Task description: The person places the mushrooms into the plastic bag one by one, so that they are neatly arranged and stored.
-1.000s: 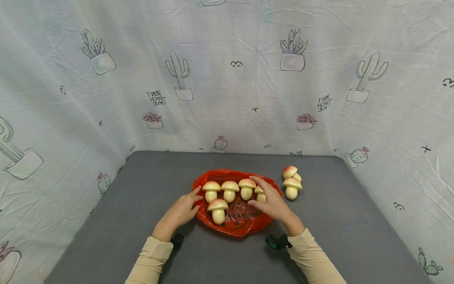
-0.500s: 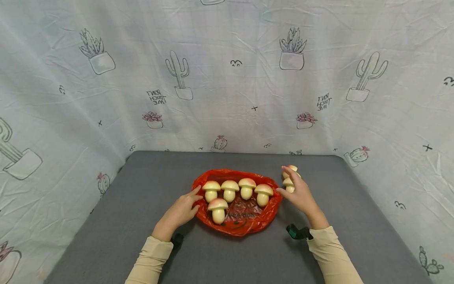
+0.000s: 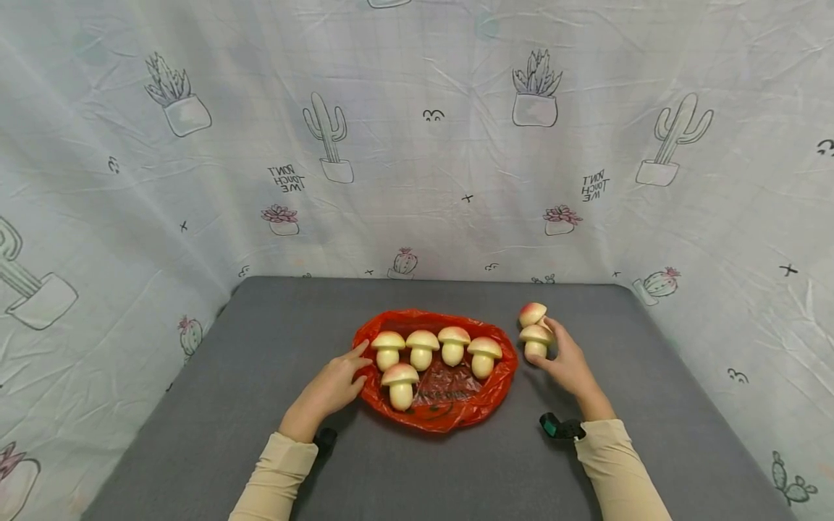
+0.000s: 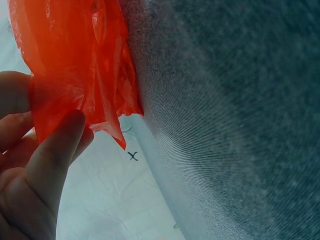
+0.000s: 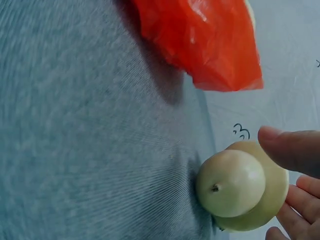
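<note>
A red plastic bag [image 3: 443, 420] lies spread open on the table, with several toy mushrooms [image 3: 422, 347] in it. My left hand [image 3: 332, 387] pinches the left edge of the bag between thumb and fingers, as the left wrist view shows. Outside the bag on the right are two more mushrooms: a nearer toy mushroom [image 3: 536, 335] and a farther one [image 3: 531, 313] with a redder cap. My right hand [image 3: 570, 365] is spread around the nearer mushroom. In the right wrist view its fingers [image 5: 297, 207] are at the cap's side and the thumb reaches over the cap's edge.
The grey table [image 3: 417, 477] ends at a back edge against a white curtain [image 3: 417, 159] printed with cacti. A black wrist strap [image 3: 562, 427] sits under the right wrist.
My right hand has left the rightmost mushroom in the bag and moved right to the nearer loose mushroom. The left hand keeps its hold on the bag.
</note>
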A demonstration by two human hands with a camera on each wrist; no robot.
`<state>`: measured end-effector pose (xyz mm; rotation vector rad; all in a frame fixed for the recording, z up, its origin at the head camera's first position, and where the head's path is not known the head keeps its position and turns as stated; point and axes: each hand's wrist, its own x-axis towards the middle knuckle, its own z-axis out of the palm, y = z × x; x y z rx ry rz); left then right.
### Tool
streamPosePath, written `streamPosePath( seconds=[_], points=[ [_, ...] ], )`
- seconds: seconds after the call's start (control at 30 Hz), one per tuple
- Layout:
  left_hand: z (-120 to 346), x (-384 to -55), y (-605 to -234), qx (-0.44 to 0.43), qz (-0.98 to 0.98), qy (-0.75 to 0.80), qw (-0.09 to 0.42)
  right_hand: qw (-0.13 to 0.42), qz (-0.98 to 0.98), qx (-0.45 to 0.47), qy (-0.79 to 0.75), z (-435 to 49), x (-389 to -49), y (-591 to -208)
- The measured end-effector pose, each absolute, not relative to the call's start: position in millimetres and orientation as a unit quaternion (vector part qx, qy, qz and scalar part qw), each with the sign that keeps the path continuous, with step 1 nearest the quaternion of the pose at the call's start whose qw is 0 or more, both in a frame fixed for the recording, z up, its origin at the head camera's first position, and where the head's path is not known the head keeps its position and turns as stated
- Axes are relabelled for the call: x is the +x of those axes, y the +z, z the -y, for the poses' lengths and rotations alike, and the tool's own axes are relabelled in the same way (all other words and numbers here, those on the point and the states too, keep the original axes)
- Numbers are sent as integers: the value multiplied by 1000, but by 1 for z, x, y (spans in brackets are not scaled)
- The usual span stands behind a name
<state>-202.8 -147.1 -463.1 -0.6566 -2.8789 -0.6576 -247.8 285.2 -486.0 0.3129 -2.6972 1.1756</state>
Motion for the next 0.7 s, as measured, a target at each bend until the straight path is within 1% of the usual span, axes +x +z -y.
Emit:
streamPosePath(
  seconds=[0.23,0.43,0.7],
  points=[
    [148,-204,-463,-218,950,-214,58,94,908,113,393,-288,-253,-493],
    [147,-203,-464,-215,951,-215,49,89,910,115,389,-289,-254,-497],
    [147,-203,-463,-214,952,-213,54,117,909,116,382,-289,-255,-501]
  ],
)
